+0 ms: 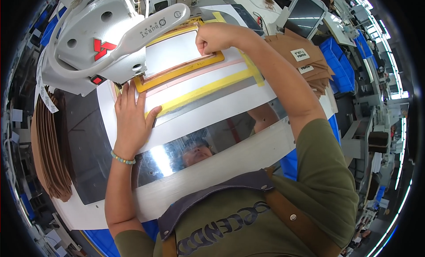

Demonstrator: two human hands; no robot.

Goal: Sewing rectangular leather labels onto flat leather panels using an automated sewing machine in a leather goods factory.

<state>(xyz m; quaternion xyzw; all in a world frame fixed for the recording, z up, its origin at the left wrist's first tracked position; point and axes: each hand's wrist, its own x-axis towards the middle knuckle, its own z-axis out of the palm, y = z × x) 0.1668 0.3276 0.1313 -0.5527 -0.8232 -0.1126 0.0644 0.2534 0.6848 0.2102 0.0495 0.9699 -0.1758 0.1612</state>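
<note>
A yellow rectangular frame [181, 75] with a brown inner border lies under the sewing machine head, around a white area. My left hand [135, 117] rests flat by the frame's near left corner, fingers spread and thumb apart, on a white sheet [199, 115] edged with yellow tape [199, 93]. At the frame's right end, my right hand [217, 37] is closed in a fist with its knuckles down over the brown border. Whatever its curled fingers hold, if anything, is hidden.
The white machine head [79, 53] with a grey handle-shaped unit [150, 31] overhangs the frame's left end. Brown pieces stand stacked at left [48, 150]; labelled brown pieces [283, 48] lie at right, near a blue bin [336, 64] and a screen [305, 15]. A shiny metal plate [230, 137] lies nearer me.
</note>
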